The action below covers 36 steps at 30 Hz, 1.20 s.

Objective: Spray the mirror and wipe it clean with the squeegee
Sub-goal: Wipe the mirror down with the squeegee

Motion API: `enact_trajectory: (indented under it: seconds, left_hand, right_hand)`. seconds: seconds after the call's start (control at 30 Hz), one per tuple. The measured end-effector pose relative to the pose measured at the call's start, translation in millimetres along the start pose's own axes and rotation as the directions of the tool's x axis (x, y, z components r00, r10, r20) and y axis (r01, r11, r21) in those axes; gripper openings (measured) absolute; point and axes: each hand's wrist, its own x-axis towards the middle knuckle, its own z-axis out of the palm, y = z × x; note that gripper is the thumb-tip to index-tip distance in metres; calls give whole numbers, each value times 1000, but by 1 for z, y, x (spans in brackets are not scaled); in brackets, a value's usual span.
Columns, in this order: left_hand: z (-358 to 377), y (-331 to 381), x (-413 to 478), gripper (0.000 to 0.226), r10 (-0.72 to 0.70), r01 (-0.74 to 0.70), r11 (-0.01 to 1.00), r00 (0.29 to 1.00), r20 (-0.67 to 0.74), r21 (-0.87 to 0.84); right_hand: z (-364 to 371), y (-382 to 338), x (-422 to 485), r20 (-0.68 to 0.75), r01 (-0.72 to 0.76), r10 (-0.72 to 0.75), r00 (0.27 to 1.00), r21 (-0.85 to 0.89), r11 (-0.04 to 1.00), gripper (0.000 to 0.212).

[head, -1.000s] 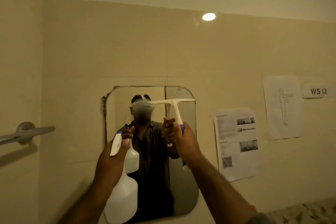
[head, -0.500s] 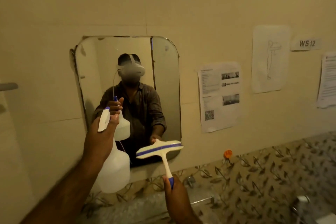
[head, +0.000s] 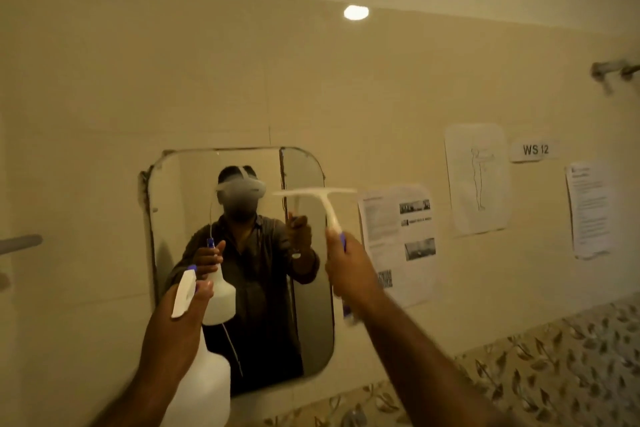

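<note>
A rounded wall mirror (head: 308, 288) hangs in front of me and reflects a person in a headset. My left hand (head: 173, 329) grips the neck of a white spray bottle (head: 204, 388), with its white trigger head pointing toward the lower left of the mirror. My right hand (head: 349, 263) holds the blue-and-white handle of a white squeegee (head: 320, 194). The blade lies level at the mirror's upper right edge; whether it touches the glass I cannot tell.
Printed paper sheets (head: 398, 239) and a "WS 12" label (head: 535, 149) are stuck on the beige wall to the right. A towel bar (head: 20, 243) juts out at the left, another fitting (head: 613, 71) at the upper right. Leaf-patterned tiles (head: 554, 367) run along below.
The squeegee went down to the mirror's bottom edge half a second ago and is now raised again to the upper right edge. The spray bottle stayed at the lower left.
</note>
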Motion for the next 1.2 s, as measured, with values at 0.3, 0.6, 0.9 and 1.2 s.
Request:
enact_trajectory:
  seconds: [0.3, 0.6, 0.9, 1.2]
  left_hand:
    - [-4, 3, 25, 68, 3, -4, 999, 1000, -18, -36]
    - [7, -15, 17, 51, 47, -47, 999, 998, -31, -6]
    - [36, -39, -4, 48, 3, -4, 999, 1000, 23, 41]
    - [0, -44, -4, 47, 12, -8, 998, 998, -60, 69]
  right_hand:
    - [-3, -36, 71, -43, 93, -97, 994, -86, 992, 26]
    - [-3, 116, -4, -66, -88, 76, 995, -198, 976, 27]
    - [1, 244, -110, -94, -467, 462, 882, -311, 828, 32]
    - [4, 136, -82, -5, -178, 181, 983, -225, 958, 32]
